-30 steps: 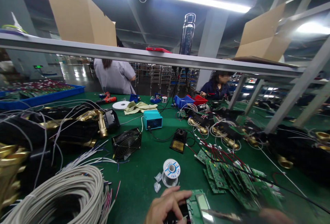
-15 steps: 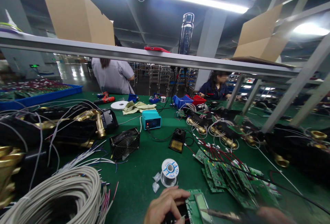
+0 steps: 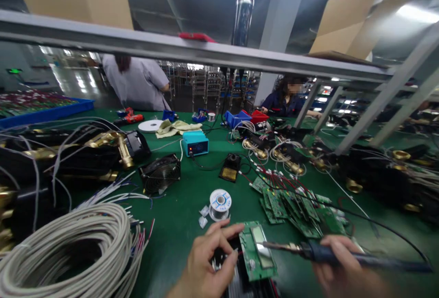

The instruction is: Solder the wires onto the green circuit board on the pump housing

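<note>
Right fingers pinch one soldering iron; left fingers bent by one circuit board, grip unclear.

Head-worn, the camera looks forward and down over nearby hands.

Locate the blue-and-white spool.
In the head view, the spool stands at lower centre on the green table, just beyond the left hand and right of the white scraps.

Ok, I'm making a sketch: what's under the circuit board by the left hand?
A black part shows past the edges of the circuit board. Whatever lies directly beneath is covered; the left hand hides more.
</note>
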Motion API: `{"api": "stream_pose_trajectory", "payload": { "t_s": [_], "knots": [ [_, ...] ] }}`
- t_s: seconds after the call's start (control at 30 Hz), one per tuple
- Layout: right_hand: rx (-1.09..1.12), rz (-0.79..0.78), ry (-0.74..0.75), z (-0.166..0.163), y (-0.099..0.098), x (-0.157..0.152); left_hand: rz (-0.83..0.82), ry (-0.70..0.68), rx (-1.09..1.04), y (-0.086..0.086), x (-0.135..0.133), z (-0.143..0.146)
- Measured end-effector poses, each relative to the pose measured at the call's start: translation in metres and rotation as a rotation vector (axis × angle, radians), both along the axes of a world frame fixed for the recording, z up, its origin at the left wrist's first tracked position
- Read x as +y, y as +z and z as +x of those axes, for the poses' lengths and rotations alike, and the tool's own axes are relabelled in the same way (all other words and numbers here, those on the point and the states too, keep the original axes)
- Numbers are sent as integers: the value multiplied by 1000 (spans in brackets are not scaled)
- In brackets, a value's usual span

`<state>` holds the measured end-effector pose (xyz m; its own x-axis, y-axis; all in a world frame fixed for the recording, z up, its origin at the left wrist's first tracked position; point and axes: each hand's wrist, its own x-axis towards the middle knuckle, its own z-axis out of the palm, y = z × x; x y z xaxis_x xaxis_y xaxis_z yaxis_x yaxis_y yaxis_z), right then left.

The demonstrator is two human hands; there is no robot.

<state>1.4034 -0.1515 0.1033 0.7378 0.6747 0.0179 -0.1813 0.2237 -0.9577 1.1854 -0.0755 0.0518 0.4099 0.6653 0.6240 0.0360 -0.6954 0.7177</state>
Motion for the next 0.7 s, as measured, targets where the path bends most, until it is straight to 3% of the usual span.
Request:
{"api": "stream_pose_trajectory", "payload": {
  "t_s": [0.13,0.7],
  "knots": [
    [-71,100,17,-6,7,-2,20,37,29,15,-3,-1],
    [-123,171,124,-10,-3,-2,-14,0,38,14,-3,-2]
  ]
}}
